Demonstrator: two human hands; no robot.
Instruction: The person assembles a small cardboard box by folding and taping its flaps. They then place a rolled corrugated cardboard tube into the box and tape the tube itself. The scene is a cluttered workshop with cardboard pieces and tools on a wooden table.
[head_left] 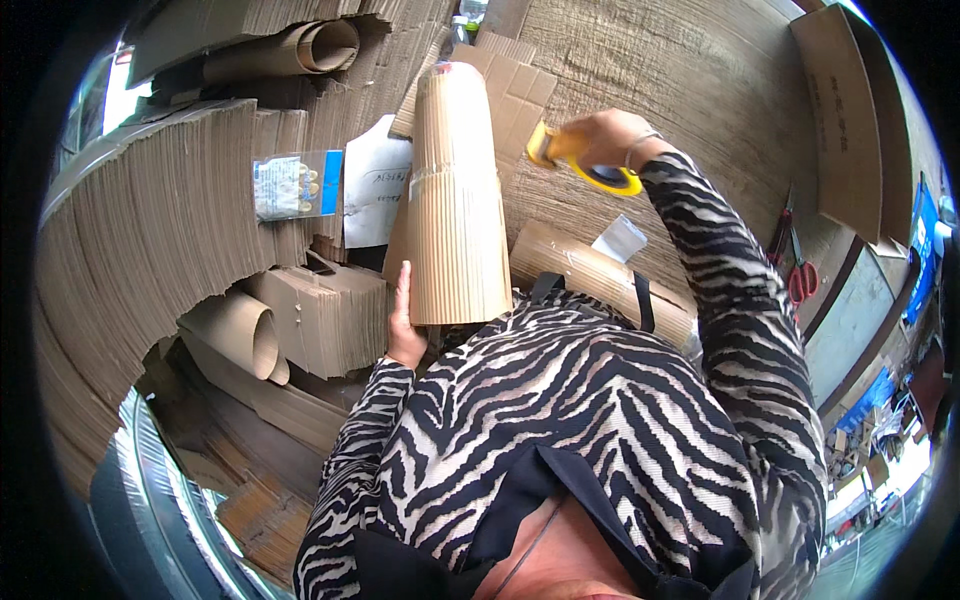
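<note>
A tall roll of corrugated cardboard (455,220) stretches from close to my chest toward the far side of the bench. My left hand (405,325) holds its near end from the left; one finger lies straight along the side, and the others are partly hidden. Clear tape seems to cross the roll near its middle. Out to the right, my right hand (605,140) is closed on a yellow tape dispenser (622,183), apart from the roll. A second corrugated roll (600,275) lies against my front, with a small clear plastic piece (620,238) beside it.
Stacked cardboard sheets (160,230) rise on the left, with rolled pieces (240,335) among them. A white paper (375,185) and a plastic packet (297,185) rest on the stacks. Red-handled scissors (801,280) lie at right, below a cardboard box (840,120).
</note>
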